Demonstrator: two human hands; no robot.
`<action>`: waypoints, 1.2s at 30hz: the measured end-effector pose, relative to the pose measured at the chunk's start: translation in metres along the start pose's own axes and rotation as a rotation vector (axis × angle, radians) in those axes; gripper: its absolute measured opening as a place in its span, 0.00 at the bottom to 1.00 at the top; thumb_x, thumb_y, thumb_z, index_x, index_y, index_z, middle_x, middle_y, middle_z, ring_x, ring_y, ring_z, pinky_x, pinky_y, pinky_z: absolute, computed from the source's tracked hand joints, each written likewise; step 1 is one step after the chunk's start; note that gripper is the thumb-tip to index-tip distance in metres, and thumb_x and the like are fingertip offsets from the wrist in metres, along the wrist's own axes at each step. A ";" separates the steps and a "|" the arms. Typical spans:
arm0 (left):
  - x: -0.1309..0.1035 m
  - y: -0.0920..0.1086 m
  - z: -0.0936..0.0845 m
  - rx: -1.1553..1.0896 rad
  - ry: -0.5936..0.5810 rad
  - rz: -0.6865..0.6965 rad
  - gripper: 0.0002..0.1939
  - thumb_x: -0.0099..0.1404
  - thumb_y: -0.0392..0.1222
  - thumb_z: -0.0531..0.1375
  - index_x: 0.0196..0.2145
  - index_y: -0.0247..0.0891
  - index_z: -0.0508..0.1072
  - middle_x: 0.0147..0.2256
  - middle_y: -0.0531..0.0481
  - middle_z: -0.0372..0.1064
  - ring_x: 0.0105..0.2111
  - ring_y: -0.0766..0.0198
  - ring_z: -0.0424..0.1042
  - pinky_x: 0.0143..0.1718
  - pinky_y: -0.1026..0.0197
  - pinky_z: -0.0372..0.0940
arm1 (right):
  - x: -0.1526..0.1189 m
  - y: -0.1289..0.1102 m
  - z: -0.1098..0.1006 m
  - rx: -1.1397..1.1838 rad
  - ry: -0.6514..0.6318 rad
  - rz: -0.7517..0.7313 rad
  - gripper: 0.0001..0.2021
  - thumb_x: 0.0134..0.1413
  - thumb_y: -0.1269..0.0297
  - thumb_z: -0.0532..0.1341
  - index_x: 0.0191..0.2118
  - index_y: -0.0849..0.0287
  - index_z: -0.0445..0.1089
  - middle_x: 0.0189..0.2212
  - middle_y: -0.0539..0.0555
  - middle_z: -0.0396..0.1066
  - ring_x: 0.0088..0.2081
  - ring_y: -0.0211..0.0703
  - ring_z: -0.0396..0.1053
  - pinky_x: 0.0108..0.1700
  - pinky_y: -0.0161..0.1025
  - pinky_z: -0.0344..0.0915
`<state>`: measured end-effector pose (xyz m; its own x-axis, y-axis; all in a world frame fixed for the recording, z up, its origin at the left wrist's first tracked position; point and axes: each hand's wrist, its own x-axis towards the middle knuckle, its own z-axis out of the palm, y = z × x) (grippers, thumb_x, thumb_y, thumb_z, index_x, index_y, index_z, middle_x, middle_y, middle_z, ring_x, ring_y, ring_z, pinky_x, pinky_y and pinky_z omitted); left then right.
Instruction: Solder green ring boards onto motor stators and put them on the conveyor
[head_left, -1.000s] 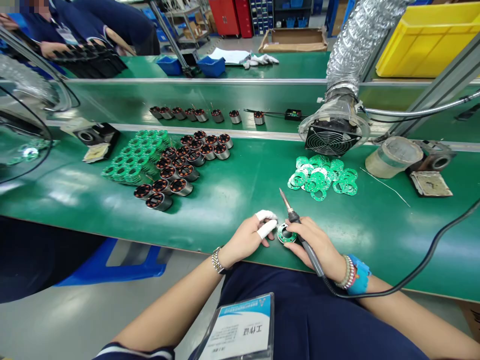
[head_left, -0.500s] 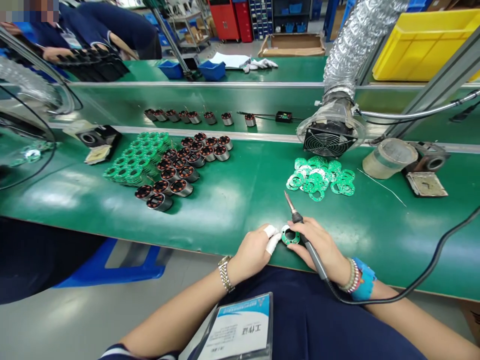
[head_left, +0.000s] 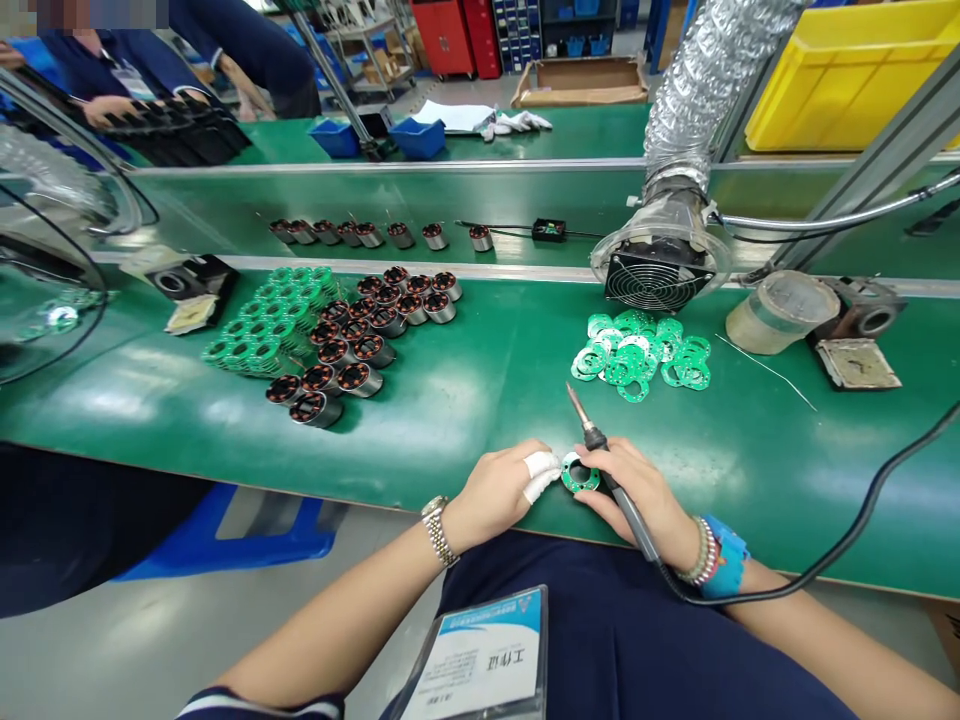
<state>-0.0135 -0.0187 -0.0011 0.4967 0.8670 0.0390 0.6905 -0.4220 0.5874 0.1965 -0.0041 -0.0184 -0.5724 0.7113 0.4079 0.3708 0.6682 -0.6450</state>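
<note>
My right hand is closed round a soldering iron, its bare tip pointing up and away from me. The thumb and a finger of the same hand also touch the sides of a ring-shaped green circuit board with a dark centre, low over the bench; whether a motor stator sits under it is hidden. My left hand, with white covers on thumb and forefinger, is closed, fingertips together at the board's left edge. What lies between those tips does not show. Loose green ring boards lie in a heap beyond the iron's tip.
Copper-wound stators and stacked green boards stand on the left. A fan on a foil duct faces the bench. A solder wire, a tub and an iron stand are right. Another person works across.
My left hand has shifted slightly left, its covered fingers drawing closer together. The right hand, the iron and the ring board stay almost in place. The view has tilted a little.
</note>
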 end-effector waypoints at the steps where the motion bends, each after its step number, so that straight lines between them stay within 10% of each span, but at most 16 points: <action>1: 0.002 0.003 0.002 -0.007 0.004 -0.046 0.11 0.66 0.40 0.48 0.33 0.36 0.69 0.33 0.45 0.68 0.32 0.62 0.67 0.34 0.60 0.64 | 0.000 0.000 0.000 0.001 -0.002 -0.004 0.14 0.55 0.65 0.59 0.47 0.56 0.60 0.40 0.58 0.69 0.42 0.47 0.66 0.43 0.46 0.66; 8: 0.006 0.011 0.004 -0.813 -0.162 -0.551 0.15 0.65 0.48 0.47 0.28 0.35 0.64 0.18 0.55 0.60 0.16 0.70 0.60 0.17 0.69 0.57 | 0.000 -0.001 -0.001 -0.003 -0.008 -0.006 0.13 0.55 0.66 0.59 0.47 0.56 0.61 0.40 0.58 0.70 0.41 0.47 0.66 0.42 0.45 0.66; 16: -0.001 -0.008 0.000 -0.346 0.122 -0.095 0.07 0.62 0.39 0.57 0.34 0.37 0.74 0.31 0.48 0.72 0.31 0.65 0.70 0.35 0.62 0.66 | 0.001 -0.001 -0.002 0.018 -0.018 -0.004 0.13 0.55 0.66 0.59 0.47 0.56 0.61 0.39 0.58 0.70 0.40 0.46 0.66 0.41 0.44 0.66; 26: 0.002 -0.015 0.001 -0.240 0.179 0.113 0.06 0.62 0.37 0.58 0.35 0.36 0.74 0.33 0.46 0.73 0.33 0.66 0.72 0.35 0.64 0.67 | -0.001 0.000 0.000 0.022 0.001 -0.022 0.14 0.55 0.66 0.59 0.47 0.56 0.60 0.40 0.57 0.70 0.40 0.46 0.66 0.42 0.45 0.66; 36: 0.011 0.012 0.009 -0.284 0.181 -0.149 0.05 0.56 0.34 0.54 0.23 0.36 0.63 0.22 0.53 0.62 0.22 0.69 0.61 0.24 0.66 0.58 | 0.000 -0.001 -0.002 0.022 -0.014 -0.011 0.14 0.55 0.68 0.59 0.47 0.56 0.60 0.40 0.57 0.69 0.40 0.46 0.65 0.42 0.45 0.66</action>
<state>0.0052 -0.0166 -0.0006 0.2830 0.9570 0.0631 0.5627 -0.2189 0.7971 0.1971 -0.0044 -0.0166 -0.5869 0.7005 0.4061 0.3482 0.6711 -0.6545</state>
